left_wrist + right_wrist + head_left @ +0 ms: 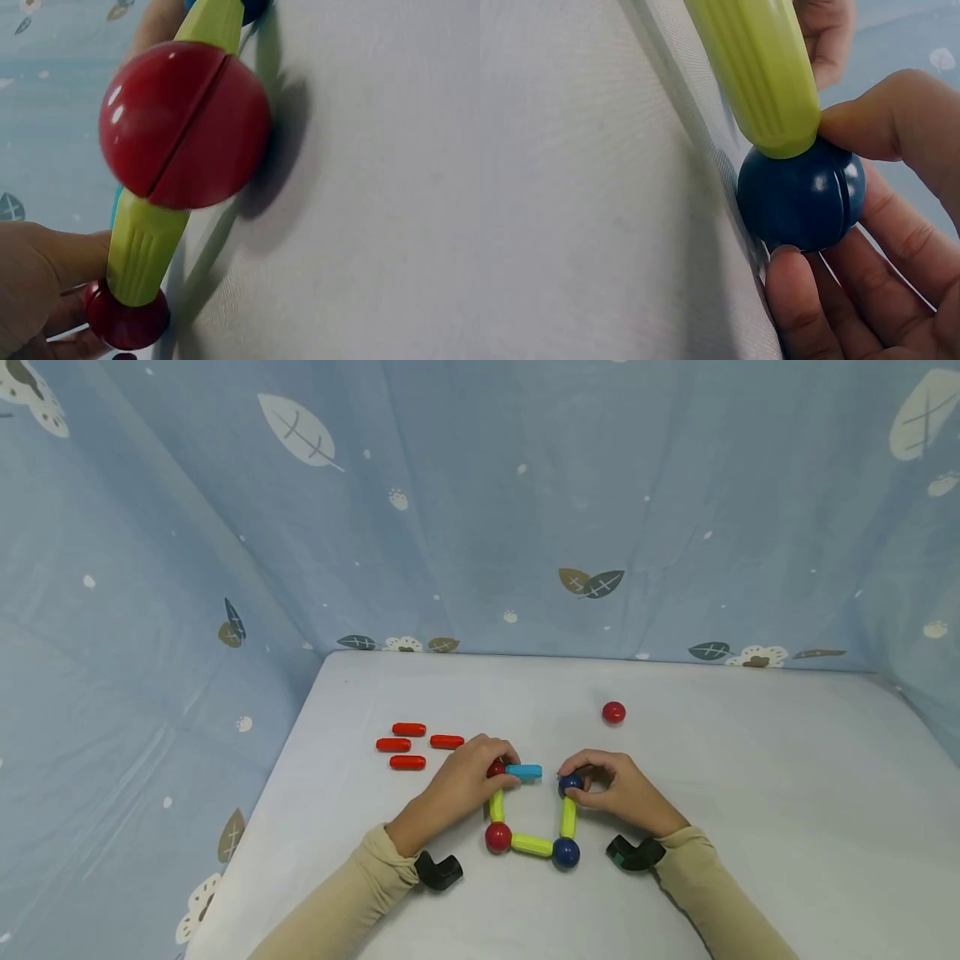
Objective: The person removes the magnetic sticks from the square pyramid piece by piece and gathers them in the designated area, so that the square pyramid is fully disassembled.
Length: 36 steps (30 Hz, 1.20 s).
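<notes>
On the white table a U-shaped frame joins red and blue balls with yellow-green rods. My left hand (472, 774) grips its far-left red ball (129, 319), partly covered by the fingers. A light blue rod (523, 772) sticks out from that ball toward the right. My right hand (618, 787) pinches the far-right blue ball (802, 196) between thumb and fingers, at the end of a yellow-green rod (761, 75). A gap lies between the light blue rod's tip and this ball. The near corners are a red ball (498, 837) and a blue ball (566, 852).
Several red rods (408, 762) lie to the left, beyond my left hand. One loose red ball (613, 712) sits farther back on the right. A blue leaf-patterned cloth (480, 510) hangs behind the white table (787, 760) and along its sides.
</notes>
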Each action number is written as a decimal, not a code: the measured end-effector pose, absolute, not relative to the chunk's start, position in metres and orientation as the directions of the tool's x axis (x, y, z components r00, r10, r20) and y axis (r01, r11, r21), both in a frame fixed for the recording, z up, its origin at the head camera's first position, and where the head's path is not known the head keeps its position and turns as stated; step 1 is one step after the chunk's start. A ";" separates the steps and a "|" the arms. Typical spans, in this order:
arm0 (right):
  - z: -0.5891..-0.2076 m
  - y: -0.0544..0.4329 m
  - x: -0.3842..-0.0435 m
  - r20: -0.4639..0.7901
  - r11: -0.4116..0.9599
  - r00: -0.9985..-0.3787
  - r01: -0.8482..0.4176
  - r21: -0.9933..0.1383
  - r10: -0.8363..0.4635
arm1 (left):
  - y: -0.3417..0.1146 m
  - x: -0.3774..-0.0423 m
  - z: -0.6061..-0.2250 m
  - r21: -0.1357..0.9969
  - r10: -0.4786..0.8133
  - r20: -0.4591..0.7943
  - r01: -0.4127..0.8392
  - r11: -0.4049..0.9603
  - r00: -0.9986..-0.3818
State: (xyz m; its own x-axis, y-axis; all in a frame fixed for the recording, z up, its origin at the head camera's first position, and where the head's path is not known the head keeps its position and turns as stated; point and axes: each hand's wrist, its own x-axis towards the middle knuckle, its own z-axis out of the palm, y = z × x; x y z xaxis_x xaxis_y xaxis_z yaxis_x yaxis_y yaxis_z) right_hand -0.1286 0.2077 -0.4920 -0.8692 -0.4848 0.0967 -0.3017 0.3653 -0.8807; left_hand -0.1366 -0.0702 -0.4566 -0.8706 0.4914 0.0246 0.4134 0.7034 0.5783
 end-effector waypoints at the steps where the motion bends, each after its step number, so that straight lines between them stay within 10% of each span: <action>1: -0.492 0.208 -0.129 0.098 0.361 -0.868 -0.302 -0.882 -0.487 | -0.070 -0.137 -0.457 0.583 0.490 0.027 0.412 0.700 -0.871; 36: -0.490 0.206 -0.129 0.096 0.358 -0.861 -0.306 -0.882 -0.499 | -0.066 -0.134 -0.450 0.524 0.531 0.192 0.544 0.656 -0.825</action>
